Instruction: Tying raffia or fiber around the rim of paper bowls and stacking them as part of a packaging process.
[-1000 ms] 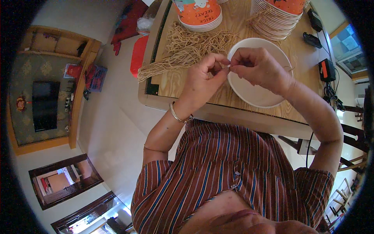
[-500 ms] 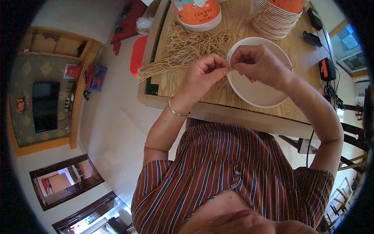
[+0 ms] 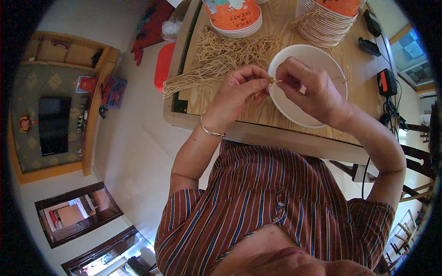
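Two fingers of the left hand pinch a tan cord end by the nine o'clock rim of the white tub; the right hand curls its fingers alongside, grip hidden. Probably light, soft and limp, it seems best held near its tip.

Dark printed capitals are standing in short lines, upside down, on the orange-and-white round paper bucket beyond the fingers, slightly to their left. Right of the fingers, a red-orange label is sitting on a black boxy plastic power adapter, any print staying too small to read.
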The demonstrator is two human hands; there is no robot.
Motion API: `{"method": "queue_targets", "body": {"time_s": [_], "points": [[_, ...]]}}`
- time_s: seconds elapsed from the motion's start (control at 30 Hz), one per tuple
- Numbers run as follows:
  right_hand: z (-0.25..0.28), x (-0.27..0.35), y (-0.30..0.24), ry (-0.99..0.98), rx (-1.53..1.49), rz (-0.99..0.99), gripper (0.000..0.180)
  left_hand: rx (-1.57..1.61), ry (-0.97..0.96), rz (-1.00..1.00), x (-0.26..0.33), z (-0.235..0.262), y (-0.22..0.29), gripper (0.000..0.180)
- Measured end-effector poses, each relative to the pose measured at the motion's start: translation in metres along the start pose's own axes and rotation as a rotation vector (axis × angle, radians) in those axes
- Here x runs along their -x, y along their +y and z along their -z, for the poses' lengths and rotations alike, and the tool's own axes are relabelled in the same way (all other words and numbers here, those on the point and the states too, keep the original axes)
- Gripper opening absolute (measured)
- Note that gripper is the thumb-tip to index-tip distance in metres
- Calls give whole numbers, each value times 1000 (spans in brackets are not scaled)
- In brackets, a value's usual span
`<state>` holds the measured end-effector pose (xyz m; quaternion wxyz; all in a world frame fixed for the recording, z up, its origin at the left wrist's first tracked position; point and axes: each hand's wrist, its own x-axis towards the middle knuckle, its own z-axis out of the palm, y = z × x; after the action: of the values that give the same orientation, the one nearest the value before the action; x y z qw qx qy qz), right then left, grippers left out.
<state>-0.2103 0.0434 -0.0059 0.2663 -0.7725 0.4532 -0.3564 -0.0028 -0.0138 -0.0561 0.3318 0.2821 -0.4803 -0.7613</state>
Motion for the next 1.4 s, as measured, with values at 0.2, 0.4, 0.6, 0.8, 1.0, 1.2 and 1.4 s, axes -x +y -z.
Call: {"method": "queue_targets", "body": {"time_s": [0.2,0.4,0.6,0.8,1.0,1.2,1.4], "points": [[-7,1,6,60,271,206,20,44,11,20,0,-6,3,10],[-5,2,8,1,433,290,22,-39,17,-10,0,-8,5,10],[-5,1,10,-9,389,212,20,-261,30,-35,3,-16,13,9],[2,-11,13,-99,-47,-134,8,-415,8,-65,4,-15,13,9],[5,-15,14,-178,-131,-220,7,-629,-15,-184,4,-15,10,10],[20,-27,8,-408,-300,-468,14,-592,-14,-158,4,-17,11,10],[16,-26,25,-393,-452,-590,22,-597,-23,-152,5,-17,13,9]]}}
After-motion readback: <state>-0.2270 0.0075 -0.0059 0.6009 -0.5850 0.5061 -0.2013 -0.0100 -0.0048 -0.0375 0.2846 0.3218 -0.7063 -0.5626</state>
